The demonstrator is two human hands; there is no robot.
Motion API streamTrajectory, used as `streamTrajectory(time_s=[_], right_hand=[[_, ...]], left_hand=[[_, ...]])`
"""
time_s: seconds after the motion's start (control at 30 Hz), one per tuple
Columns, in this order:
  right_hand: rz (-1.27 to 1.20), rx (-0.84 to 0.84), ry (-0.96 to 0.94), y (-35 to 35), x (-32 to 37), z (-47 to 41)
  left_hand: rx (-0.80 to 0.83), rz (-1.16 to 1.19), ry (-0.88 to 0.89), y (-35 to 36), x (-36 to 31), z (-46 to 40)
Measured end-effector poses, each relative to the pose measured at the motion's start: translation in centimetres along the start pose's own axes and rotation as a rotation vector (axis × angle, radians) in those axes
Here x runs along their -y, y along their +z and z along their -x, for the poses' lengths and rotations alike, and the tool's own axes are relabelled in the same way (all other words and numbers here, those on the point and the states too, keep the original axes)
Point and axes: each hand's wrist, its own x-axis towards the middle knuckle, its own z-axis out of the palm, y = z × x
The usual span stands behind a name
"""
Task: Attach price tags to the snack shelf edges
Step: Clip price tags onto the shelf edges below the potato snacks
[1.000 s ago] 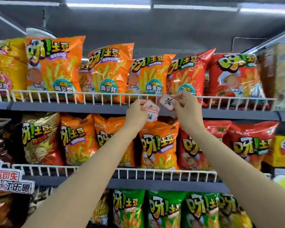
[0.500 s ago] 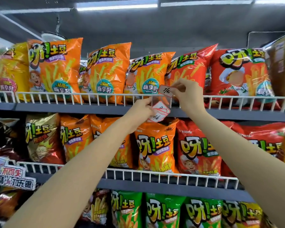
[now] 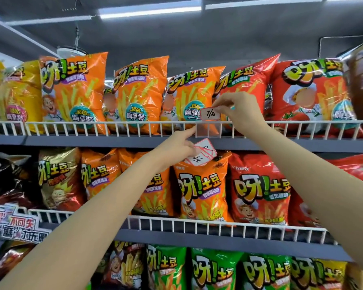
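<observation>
Right hand (image 3: 239, 110) pinches price tag (image 3: 210, 114) above clear holder (image 3: 208, 130); left hand (image 3: 177, 148) grips spare tags (image 3: 201, 153).

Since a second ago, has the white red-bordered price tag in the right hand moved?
Yes. The tag rose from beneath the white wire rail to just above it.

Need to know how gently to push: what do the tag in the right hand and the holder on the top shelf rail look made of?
White red-bordered tag marked 7: looks like thin matte paper or card, flat, handwritten on. Clear holder on the white wire rail: seems glossy transparent plastic; the rail wires and bags show through it. Right hand pinches the tag just above it.
</observation>
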Motion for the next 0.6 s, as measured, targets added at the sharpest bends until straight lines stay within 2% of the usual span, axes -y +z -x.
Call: streamTrajectory(time_s=[0.1, 0.23, 0.6], right_hand=[[0.058, 0.089, -0.032, 0.15, 0.08, -0.04], [0.000, -0.002, -0.040, 0.06, 0.28, 0.43], [0.195, 0.054, -0.105, -0.30, 0.39, 0.11]], left_hand=[[0.018, -0.004, 0.001, -0.30, 0.03, 0.09], [0.036, 0.013, -0.003, -0.24, 0.00, 0.13], [0.032, 0.029, -0.005, -0.48, 0.15, -0.20]])
